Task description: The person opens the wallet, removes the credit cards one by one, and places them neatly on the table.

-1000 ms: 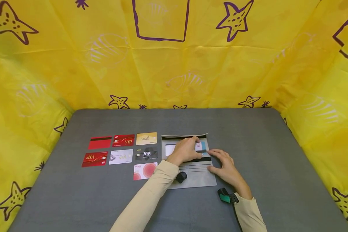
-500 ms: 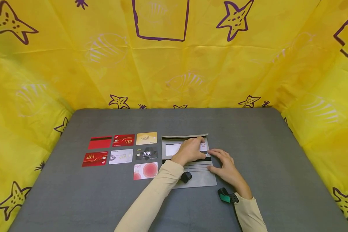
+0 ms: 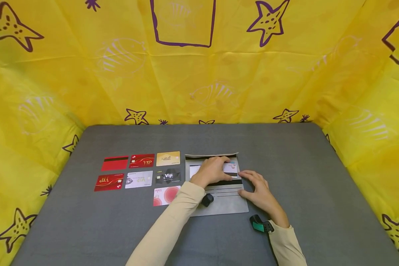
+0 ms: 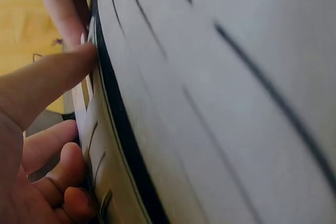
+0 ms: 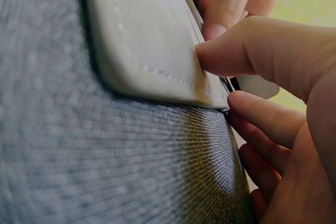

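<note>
A grey wallet (image 3: 219,207) lies unfolded on the dark table, its slotted half towards me. On its far half sit white cards with black stripes, one card (image 3: 232,169) showing at the right, a bit of blue behind it. My left hand (image 3: 212,171) reaches over these cards, thumb and fingers spread across them and touching them; the palm hides their middle. In the left wrist view its thumb (image 4: 79,59) rests near the black band. My right hand (image 3: 257,190) touches the wallet's right edge with thumb and fingertips. Its thumb (image 5: 226,53) lies on the wallet's face in the right wrist view.
Left of the wallet lie several cards in rows: a plain red card (image 3: 114,164), red VIP cards (image 3: 108,182), a gold card (image 3: 167,159), a silver card (image 3: 139,179), a black card (image 3: 168,176) and a pink-circled card (image 3: 166,195). Yellow cloth (image 3: 199,81) surrounds the table (image 3: 286,147).
The striped white card slid right on the wallet, covering more of the blue. My left hand went right, then back left, while that card stayed. The right hand has kept its place.
</note>
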Demonstrator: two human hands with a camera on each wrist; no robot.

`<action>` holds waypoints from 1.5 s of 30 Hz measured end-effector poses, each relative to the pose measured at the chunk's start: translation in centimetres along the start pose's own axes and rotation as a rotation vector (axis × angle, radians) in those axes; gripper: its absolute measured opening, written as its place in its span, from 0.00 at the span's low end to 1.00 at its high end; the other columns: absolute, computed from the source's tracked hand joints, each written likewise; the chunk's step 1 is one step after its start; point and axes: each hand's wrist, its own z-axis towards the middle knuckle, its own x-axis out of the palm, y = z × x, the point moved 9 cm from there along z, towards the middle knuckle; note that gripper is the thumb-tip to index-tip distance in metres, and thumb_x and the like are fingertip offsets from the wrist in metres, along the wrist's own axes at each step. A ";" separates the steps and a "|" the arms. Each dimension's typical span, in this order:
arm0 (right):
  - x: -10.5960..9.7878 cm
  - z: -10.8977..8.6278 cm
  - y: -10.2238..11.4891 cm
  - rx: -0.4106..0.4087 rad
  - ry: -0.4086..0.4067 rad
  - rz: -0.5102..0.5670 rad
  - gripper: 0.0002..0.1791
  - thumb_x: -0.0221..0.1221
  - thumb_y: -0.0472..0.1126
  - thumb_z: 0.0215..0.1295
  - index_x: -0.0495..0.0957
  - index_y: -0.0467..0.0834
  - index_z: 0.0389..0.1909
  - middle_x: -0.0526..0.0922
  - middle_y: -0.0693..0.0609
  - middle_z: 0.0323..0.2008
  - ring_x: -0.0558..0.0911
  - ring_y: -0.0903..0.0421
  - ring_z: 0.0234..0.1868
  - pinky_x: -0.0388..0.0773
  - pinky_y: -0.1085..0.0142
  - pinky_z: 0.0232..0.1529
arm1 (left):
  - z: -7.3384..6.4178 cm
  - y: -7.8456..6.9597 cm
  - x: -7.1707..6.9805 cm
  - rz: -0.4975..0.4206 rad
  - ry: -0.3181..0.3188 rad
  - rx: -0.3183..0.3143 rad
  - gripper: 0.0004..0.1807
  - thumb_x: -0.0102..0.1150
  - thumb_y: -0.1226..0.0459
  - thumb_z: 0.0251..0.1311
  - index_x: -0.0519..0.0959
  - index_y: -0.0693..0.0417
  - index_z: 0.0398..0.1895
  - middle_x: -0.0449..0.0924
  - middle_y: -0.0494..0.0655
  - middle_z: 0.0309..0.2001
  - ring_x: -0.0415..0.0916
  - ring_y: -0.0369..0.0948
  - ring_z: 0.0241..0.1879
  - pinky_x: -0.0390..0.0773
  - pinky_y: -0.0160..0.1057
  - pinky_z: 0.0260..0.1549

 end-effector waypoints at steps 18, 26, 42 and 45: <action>-0.2 0.1 0.0 0.003 -0.005 0.004 0.30 0.67 0.38 0.52 0.76 0.39 0.60 0.74 0.42 0.62 0.64 0.38 0.67 0.48 0.36 0.63 | 0.2 -0.1 -0.2 -0.010 -0.042 0.002 0.32 0.77 0.51 0.47 0.79 0.48 0.58 0.84 0.45 0.52 0.80 0.43 0.51 0.76 0.43 0.52; -0.1 0.1 0.1 0.011 -0.008 -0.004 0.30 0.66 0.38 0.52 0.76 0.38 0.59 0.74 0.41 0.62 0.64 0.38 0.67 0.49 0.36 0.63 | 0.2 -0.1 -0.2 -0.027 -0.057 0.027 0.32 0.77 0.51 0.47 0.79 0.48 0.56 0.84 0.44 0.47 0.79 0.41 0.45 0.77 0.42 0.47; -0.6 0.3 -0.1 0.017 -0.114 0.023 0.11 0.53 0.38 0.73 0.78 0.34 0.46 0.78 0.38 0.55 0.69 0.38 0.61 0.54 0.41 0.59 | 0.1 -0.9 0.5 -0.096 -0.059 0.111 0.31 0.76 0.51 0.48 0.79 0.47 0.57 0.75 0.40 0.31 0.69 0.35 0.31 0.65 0.34 0.35; -0.5 0.4 0.0 0.013 -0.125 0.014 0.08 0.54 0.36 0.72 0.77 0.35 0.43 0.78 0.38 0.53 0.69 0.37 0.60 0.54 0.42 0.59 | 0.0 -0.8 0.5 -0.100 -0.046 0.113 0.32 0.76 0.51 0.49 0.78 0.48 0.58 0.75 0.41 0.32 0.69 0.36 0.32 0.65 0.33 0.35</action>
